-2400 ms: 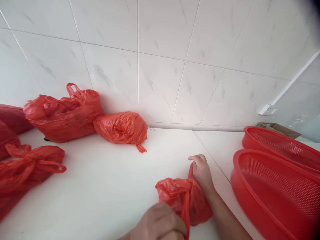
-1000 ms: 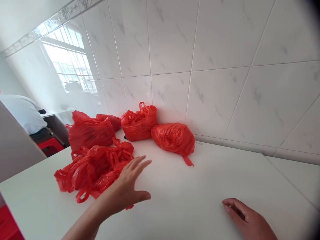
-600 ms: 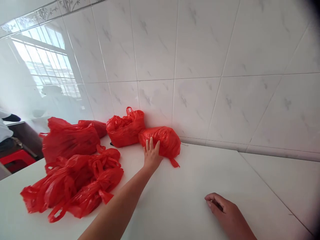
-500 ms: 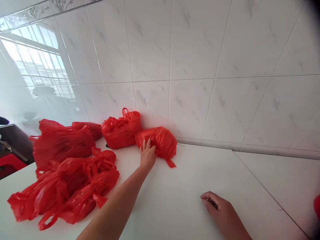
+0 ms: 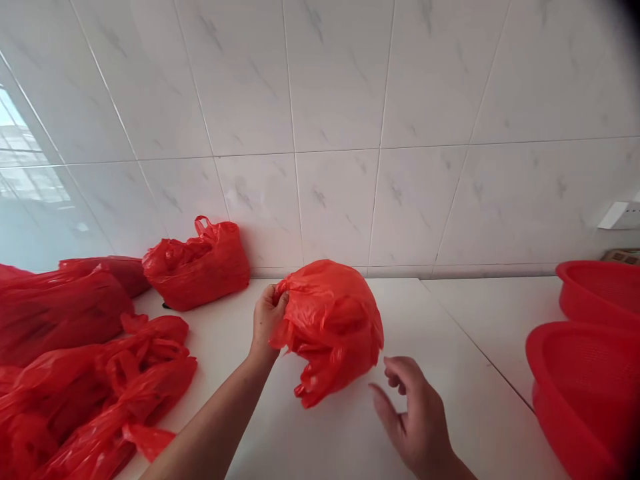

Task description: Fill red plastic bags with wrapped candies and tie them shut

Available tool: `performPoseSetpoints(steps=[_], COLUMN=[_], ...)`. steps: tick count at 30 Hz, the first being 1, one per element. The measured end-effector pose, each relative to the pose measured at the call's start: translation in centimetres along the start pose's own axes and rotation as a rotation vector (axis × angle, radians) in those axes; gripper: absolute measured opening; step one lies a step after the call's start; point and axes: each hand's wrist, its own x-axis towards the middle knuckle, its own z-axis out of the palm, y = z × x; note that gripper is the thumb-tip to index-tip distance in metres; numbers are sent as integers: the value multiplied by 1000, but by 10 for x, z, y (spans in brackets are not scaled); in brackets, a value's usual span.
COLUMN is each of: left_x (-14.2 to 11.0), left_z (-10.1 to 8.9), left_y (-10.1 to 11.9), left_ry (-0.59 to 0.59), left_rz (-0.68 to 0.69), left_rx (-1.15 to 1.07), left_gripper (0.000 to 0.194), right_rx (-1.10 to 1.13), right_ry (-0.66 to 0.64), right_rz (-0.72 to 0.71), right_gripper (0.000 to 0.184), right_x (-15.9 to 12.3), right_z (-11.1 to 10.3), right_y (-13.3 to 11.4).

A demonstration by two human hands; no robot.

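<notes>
Bag point(image 5: 333, 320), red and crumpled, is over the white table point(image 5: 305, 443), our left hand point(image 5: 268, 317) pinching its gathered corner, our right hand point(image 5: 415, 413) loosely curled beside it, grasping nothing; to hold it well, we should pinch firmly and support its underside with the free palm, since thin plastic may tear

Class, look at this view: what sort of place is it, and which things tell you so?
Probably an indoor workroom, perhaps a kitchen or packing area; the exact use can't be told. The signs are a white table along a tiled wall and bulging red plastic bags.
</notes>
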Motion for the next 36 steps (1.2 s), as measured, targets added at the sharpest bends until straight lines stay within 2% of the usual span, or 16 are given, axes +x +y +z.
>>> performPoseSetpoints(steps=[2, 3, 5, 6, 9, 11, 13, 15, 16, 19, 20, 22, 25, 29, 32, 36], left_x=[-7, -10, -18, -22, -32, -37, -42, -46, -48, -53, -55, -56, -50, -28, -11, -1], left_z=[6, 9, 13, 15, 18, 20, 22, 22, 23, 24, 25, 27, 32, 32, 28, 25], left_y=[6, 9, 18, 23, 33, 36, 36, 36, 36, 34, 33, 28, 15, -9, -23, -37], left_ry=[-38, -55, -82, -92, -135, -179, -231, -329, -392, -524, -548, -615, -711, -632, -557, -478], left_rz=[-13, -16, -18, -16, -12, -9, -10, 14, 61, 361, 480, 656, 707, 619, 584, 540], left_rx=[-6, 3, 35, 55, 122, 165, 193, 251, 307, 573, 663, 801, 911, 982, 1011, 1058], left_gripper=[18, 17, 15, 14, 14, 16, 16, 8, 15, 71, 84, 92, 83, 58, 55, 53], right_rx=[-10, -14, 13, 61, 338, 499, 565, 594, 626, 730, 731, 683, 590, 628, 685, 689], right_ry=[38, 44, 11, -29, -158, -129, -35, 8, -3, -75, -101, -162, -225, -208, -229, -245], right_rz=[-195, -238, -204, -125, 256, 473, 591, 683, 724, 790, 794, 793, 768, 785, 815, 823], right_gripper=[58, 68, 80, 79, 71, 71, 74, 68, 58, 21, 16, 16, 8, 3, 11, 11], right_x=[-4, -5, -6, -5, 4, 12, 19, 24, 26, 25, 24, 22, 22, 25, 27, 28], right_z=[1, 2, 4, 4, 2, -2, -6, -9, -10, -9, -8, -6, -4, -5, -5, -2], right_y=[-10, -14, -17, -17, -16, -16, -17, -17, -17, -10, -7, -1, 9, 22, 29, 32])
